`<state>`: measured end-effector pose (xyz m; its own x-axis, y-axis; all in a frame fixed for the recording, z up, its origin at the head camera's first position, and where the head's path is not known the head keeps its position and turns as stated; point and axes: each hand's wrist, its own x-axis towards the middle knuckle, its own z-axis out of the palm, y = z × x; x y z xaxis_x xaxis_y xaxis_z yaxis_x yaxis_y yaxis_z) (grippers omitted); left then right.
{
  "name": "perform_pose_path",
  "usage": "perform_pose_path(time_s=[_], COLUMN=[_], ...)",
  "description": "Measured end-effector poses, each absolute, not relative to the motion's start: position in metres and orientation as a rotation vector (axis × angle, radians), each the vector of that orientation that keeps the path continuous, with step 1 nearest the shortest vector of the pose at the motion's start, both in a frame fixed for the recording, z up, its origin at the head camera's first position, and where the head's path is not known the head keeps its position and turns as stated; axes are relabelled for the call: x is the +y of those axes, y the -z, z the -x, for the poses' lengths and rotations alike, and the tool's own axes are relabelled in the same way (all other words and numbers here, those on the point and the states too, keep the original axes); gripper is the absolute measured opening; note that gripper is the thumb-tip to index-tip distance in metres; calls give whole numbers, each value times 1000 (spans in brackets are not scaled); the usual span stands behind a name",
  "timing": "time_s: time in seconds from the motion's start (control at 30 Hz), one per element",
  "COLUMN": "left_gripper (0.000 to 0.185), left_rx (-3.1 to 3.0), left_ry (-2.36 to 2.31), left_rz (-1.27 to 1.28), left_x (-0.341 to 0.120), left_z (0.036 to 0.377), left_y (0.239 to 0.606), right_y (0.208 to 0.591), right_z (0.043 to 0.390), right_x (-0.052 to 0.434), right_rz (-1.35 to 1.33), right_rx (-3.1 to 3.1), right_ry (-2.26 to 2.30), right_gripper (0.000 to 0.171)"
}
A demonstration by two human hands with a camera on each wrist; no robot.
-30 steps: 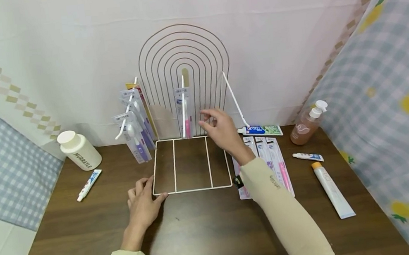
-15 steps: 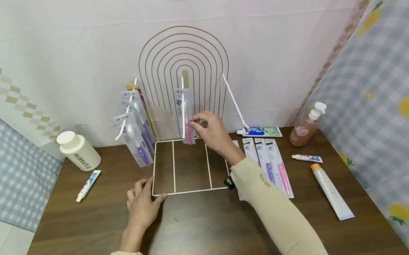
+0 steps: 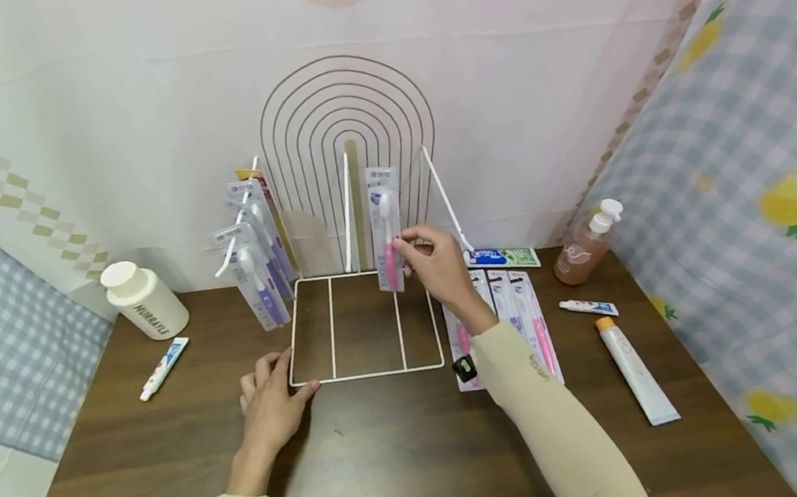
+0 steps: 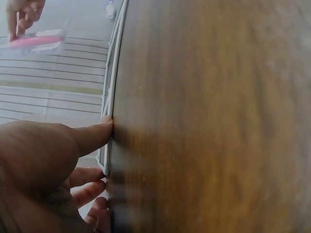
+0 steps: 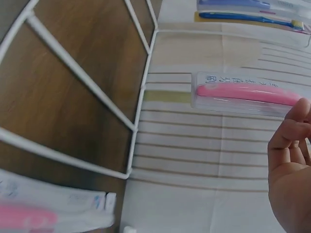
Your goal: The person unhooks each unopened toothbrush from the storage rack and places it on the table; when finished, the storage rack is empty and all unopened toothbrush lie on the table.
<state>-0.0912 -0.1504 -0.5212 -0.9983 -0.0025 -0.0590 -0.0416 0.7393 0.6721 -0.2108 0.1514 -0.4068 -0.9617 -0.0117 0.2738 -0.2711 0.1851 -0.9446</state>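
My right hand (image 3: 437, 271) pinches a pink packaged toothbrush (image 3: 386, 229) by its right edge. The pack hangs upright in the air, right of the rack's middle white hook (image 3: 347, 213) and apart from it. In the right wrist view, its pink handle (image 5: 243, 92) shows beside my fingertips. My left hand (image 3: 269, 404) holds the front left corner of the white wire display rack (image 3: 368, 376), thumb on the front bar and fingers at the side. From the left hook (image 3: 228, 258) hang several packaged toothbrushes (image 3: 255, 276). The right hook (image 3: 446, 199) holds nothing.
More packaged toothbrushes (image 3: 540, 331) lie right of the rack, partly under my right forearm. Behind them is a toothpaste tube (image 3: 505, 257). A pump bottle (image 3: 581, 252), small tube (image 3: 589, 308) and orange-capped tube (image 3: 638, 373) are at right; a white bottle (image 3: 149, 307) and small tube (image 3: 165, 370) at left.
My right hand has reached the pink toothbrush pack on the middle hook, pinched it and brought it off to the right. The left hand stays at the rack's corner.
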Motion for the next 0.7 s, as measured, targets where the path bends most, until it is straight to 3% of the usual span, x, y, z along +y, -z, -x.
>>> perform_pose_path(time_s=[0.7], left_gripper=[78], left_rx=[2877], left_ry=[-1103], left_rz=[30], left_x=[-149], left_z=[89], left_y=[518], right_y=[458], right_z=[144], right_x=[254], right_rz=[-17], right_rx=[-2433], right_ry=[-1739], right_gripper=[24])
